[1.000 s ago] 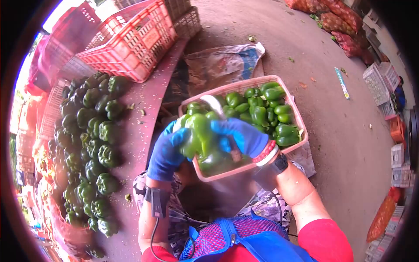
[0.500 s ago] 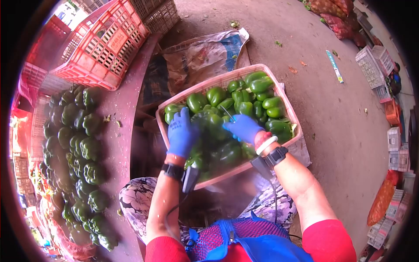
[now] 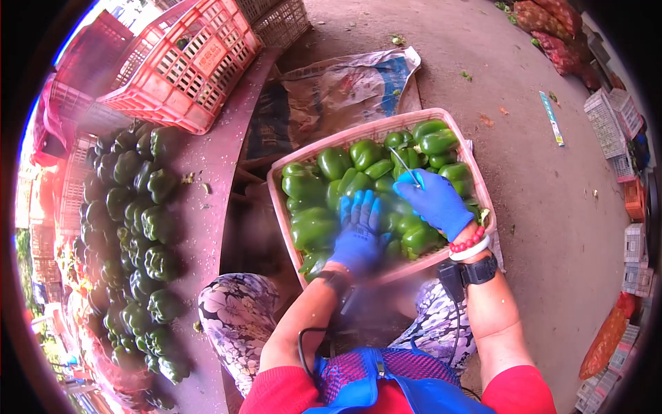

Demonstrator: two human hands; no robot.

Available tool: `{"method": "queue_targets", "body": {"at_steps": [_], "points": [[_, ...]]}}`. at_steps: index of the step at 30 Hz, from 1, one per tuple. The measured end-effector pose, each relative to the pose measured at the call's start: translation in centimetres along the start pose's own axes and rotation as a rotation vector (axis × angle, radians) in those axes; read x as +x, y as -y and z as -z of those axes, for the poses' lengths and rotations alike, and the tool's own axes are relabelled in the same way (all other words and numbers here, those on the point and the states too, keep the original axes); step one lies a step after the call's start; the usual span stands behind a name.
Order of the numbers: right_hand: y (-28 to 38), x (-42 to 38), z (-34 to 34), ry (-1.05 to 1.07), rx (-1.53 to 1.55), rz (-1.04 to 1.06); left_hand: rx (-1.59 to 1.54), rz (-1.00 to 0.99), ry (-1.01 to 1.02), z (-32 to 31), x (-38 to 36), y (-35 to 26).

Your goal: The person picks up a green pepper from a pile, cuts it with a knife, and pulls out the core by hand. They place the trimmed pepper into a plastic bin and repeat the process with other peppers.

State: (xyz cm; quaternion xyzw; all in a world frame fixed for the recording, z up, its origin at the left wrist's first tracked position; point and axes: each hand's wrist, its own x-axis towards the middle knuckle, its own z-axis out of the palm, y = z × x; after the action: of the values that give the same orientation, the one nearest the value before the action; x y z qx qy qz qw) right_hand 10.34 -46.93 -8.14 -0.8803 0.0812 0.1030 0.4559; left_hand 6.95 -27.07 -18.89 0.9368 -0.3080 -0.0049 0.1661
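Note:
Green bell peppers [image 3: 314, 228] fill a pale pink plastic crate [image 3: 476, 162] in front of my knees. In a blue glove, my left hand [image 3: 358, 241] lies over the peppers with its fingers stretched out. My right hand [image 3: 438, 203], gloved too, is closed round a thin metal tool [image 3: 407, 165]. The tool's slim shaft points up and left, its tip close to a pepper near the far side of the crate. Its handle is hidden in my fist, so its exact kind does not show.
Rows of bell peppers [image 3: 148, 221] lie on a low board [image 3: 207, 228] to the left. A red slatted crate [image 3: 200, 62] stands at its far end. A printed sack [image 3: 345, 90] is spread beyond my crate. Several white crates [image 3: 610, 114] and red mesh sacks [image 3: 552, 41] line the right.
My left hand has moved from the crate's left side onto the peppers nearer its middle, fingers spreading. My right hand has lifted slightly and moved right with the tool. The whole view has shifted.

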Motion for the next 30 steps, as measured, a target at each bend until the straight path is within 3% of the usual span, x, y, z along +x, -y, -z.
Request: {"method": "queue_targets", "body": {"at_steps": [2, 5, 7, 9, 12, 17, 19, 20, 24, 27, 30], "points": [[-1.3, 0.5, -1.2, -0.009, 0.012, 0.090, 0.027, -0.009, -0.014, 0.2, 0.1, -0.3], [-0.7, 0.2, -1.3, 0.073, -0.208, 0.101, -0.037, -0.022, 0.227, 3.6, 1.0, 0.1], [-0.6, -0.2, -1.1, 0.082, -0.182, 0.097, -0.185, -0.009, 0.038, 7.4, 0.5, 0.9], [-0.6, -0.4, -1.0, 0.078, -0.115, 0.101, 0.036, 0.060, -0.126, 10.9, -2.1, 1.3], [-0.3, -0.5, -1.9, 0.124, -0.156, 0.135, 0.066, 0.106, -0.198, 6.1, -7.3, 3.3], [0.7, -0.3, -3.6, 0.186, -0.279, 0.200, 0.019, 0.269, -0.231, 2.9, -5.1, 4.7], [0.1, 0.4, -4.4, 0.153, -0.192, 0.353, -0.002, 0.350, -0.219, 2.5, -3.7, 5.0], [1.6, 0.2, -4.3, 0.210, -0.058, 0.184, -0.057, 0.380, -0.195, 2.8, -3.8, 5.1], [2.7, -0.2, -3.1, 0.215, 0.030, 0.073, -0.042, 0.314, -0.229, 2.9, -6.4, 3.9], [3.6, -0.8, -3.5, 0.247, 0.216, -0.110, -0.051, 0.331, -0.097, 3.6, -5.6, 4.3], [4.4, -0.1, -3.9, 0.253, 0.701, -0.142, -0.080, 0.362, 0.053, 5.2, -4.7, 3.5]]}}
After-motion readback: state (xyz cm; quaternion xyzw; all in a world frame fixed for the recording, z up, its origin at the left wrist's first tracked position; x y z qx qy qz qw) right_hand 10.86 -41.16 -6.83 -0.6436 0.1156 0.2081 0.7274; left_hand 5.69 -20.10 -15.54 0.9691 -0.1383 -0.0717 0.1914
